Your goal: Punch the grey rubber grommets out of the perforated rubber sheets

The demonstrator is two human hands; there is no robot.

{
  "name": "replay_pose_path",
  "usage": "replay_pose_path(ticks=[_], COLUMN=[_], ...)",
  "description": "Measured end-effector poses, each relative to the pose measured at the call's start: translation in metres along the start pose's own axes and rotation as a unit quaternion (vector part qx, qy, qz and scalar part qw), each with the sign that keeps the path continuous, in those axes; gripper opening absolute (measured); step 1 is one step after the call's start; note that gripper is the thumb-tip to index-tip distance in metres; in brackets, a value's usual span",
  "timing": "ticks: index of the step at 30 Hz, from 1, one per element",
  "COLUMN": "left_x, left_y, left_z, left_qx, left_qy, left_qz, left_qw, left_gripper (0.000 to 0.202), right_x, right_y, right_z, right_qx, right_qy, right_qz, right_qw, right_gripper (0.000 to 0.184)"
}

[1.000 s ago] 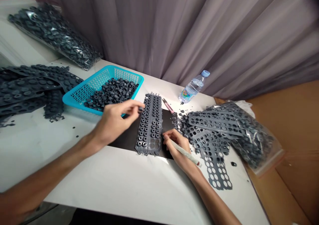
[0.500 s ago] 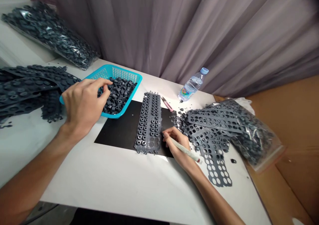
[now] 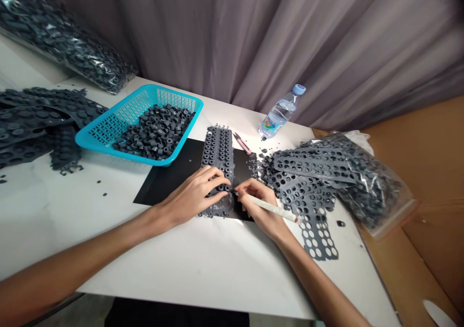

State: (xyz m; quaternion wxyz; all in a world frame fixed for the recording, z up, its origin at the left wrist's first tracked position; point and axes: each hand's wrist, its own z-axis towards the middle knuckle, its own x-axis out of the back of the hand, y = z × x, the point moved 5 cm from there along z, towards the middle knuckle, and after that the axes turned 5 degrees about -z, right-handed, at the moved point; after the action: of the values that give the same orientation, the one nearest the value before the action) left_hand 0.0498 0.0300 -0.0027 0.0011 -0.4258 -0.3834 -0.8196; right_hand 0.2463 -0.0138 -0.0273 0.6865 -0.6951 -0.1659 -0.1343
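A grey rubber strip (image 3: 218, 155) studded with small round parts lies on a black mat (image 3: 174, 175) in the middle of the white table (image 3: 181, 259). My left hand (image 3: 195, 195) rests on the strip's near end, fingers curled and pinched on one of the parts there. My right hand (image 3: 259, 206) sits just right of the strip and grips a white pen-like tool (image 3: 275, 211), its tip pointing at the strip beside my left fingertips. A turquoise basket (image 3: 108, 134) holding several loose grey parts stands to the left behind the mat.
Punched-out grey strips (image 3: 308, 191) and a clear bag of parts (image 3: 369, 191) lie on the right. More full strips (image 3: 32, 124) pile at the left, another bag (image 3: 65, 42) behind them. A water bottle (image 3: 279, 117) and pink snips (image 3: 242, 144) sit beyond the mat. Grey curtain behind.
My left hand went from the strip to the basket, then came back to the strip's near end. My right hand stayed beside the strip with the tool.
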Motion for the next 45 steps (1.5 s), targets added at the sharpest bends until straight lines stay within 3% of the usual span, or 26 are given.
replay_pose_path(ticks=[16,27,29,32,34,35,40,43,45], left_x=[-0.003,-0.01,-0.004,0.022,0.038,0.039,0.005,-0.007,-0.007], left_y=[-0.004,0.005,0.012,0.021,0.017,0.012,-0.017,-0.025,-0.025], left_z=[0.0,0.008,0.01,0.017,0.019,0.019,0.005,-0.004,-0.005], left_qx=[0.0,-0.053,-0.059,-0.016,0.048,0.08,0.24,0.286,0.291], left_qy=[-0.018,-0.065,-0.033,0.095,0.176,0.175,0.005,-0.034,-0.048], left_qz=[0.024,0.1,0.071,-0.045,-0.146,-0.207,-0.443,-0.506,-0.532], left_qw=[1.0,0.991,0.995,0.994,0.972,0.959,0.864,0.813,0.794], left_gripper=[0.019,0.024,0.024,0.019,0.015,0.015,0.024,0.028,0.031], right_x=[-0.004,-0.005,-0.005,-0.006,-0.006,-0.006,0.003,0.005,0.004], right_y=[-0.004,-0.009,-0.013,-0.017,-0.014,-0.011,0.005,0.007,0.006], right_z=[0.002,0.0,-0.001,-0.003,-0.003,-0.003,0.0,0.0,0.001], right_qx=[0.004,0.035,0.052,0.061,0.047,0.035,-0.007,-0.009,-0.007], right_qy=[-0.009,0.005,0.016,0.02,0.014,0.011,0.066,0.075,0.063], right_qz=[-0.005,-0.096,-0.125,-0.135,-0.105,-0.078,0.019,0.011,0.001], right_qw=[1.0,0.995,0.991,0.989,0.993,0.996,0.998,0.997,0.998], right_gripper=[0.009,0.012,0.013,0.012,0.01,0.009,0.012,0.018,0.02])
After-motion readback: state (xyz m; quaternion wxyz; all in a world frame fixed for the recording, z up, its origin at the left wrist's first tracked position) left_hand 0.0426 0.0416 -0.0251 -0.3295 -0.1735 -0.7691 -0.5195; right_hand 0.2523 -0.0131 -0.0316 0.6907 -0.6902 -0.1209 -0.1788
